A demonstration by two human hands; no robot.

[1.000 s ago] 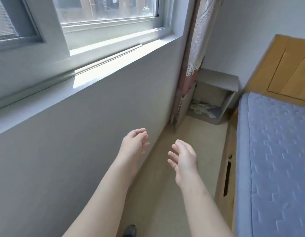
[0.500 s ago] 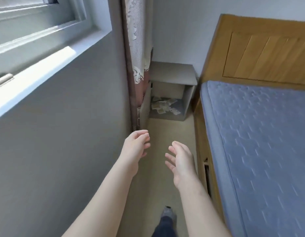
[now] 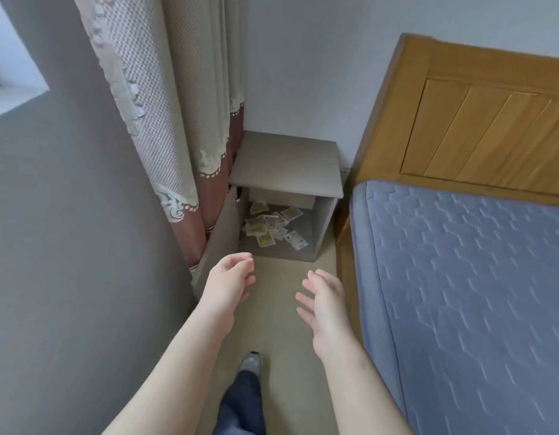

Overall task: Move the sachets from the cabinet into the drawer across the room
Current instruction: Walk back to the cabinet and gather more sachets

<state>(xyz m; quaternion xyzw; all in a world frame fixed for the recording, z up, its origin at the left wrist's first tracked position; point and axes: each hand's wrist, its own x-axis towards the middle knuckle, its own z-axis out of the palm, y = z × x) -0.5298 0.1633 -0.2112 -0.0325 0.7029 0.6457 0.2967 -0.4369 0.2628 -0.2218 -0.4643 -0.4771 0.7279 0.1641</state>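
A small grey bedside cabinet [image 3: 286,166] stands in the corner ahead, its door [image 3: 220,237] swung open to the left. Several pale yellow and white sachets [image 3: 272,227] lie scattered on its floor. My left hand [image 3: 229,282] is held out in front of me with loosely curled fingers and holds nothing. My right hand [image 3: 325,301] is beside it, fingers relaxed and spread, palm turned left, also empty. Both hands are short of the cabinet, above the floor. No drawer is in view.
A narrow strip of beige floor [image 3: 281,324] runs between the grey wall [image 3: 83,277] on the left and a bed with a blue mattress [image 3: 466,293] and wooden headboard [image 3: 479,120] on the right. A lace curtain [image 3: 165,105] hangs beside the cabinet. My foot [image 3: 250,364] is below.
The view has swung right and moved closer to the cabinet, which now looks larger with the sachets plain. The window has left the view. Both hands stay out in front, empty.
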